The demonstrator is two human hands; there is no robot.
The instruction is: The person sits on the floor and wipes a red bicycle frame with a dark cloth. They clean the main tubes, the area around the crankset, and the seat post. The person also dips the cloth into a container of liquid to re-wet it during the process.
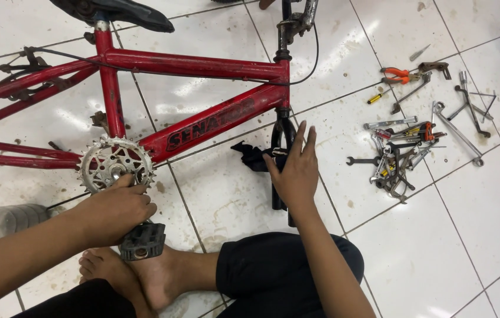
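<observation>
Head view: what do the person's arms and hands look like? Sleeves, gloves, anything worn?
Both arms are bare to the frame edge, no sleeves in view. The left hand and right hand wear no gloves; no rings, watch or bands show on the fingers or wrists. Fingernails look short. Each forearm is slim and enters from the bottom of the picture. Dark trousers cover the legs below them.

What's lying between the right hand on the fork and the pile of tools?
Head view: only bare white tile floor lies between the right hand on the black fork and the tool pile, its nearest piece a small wrench.
</observation>
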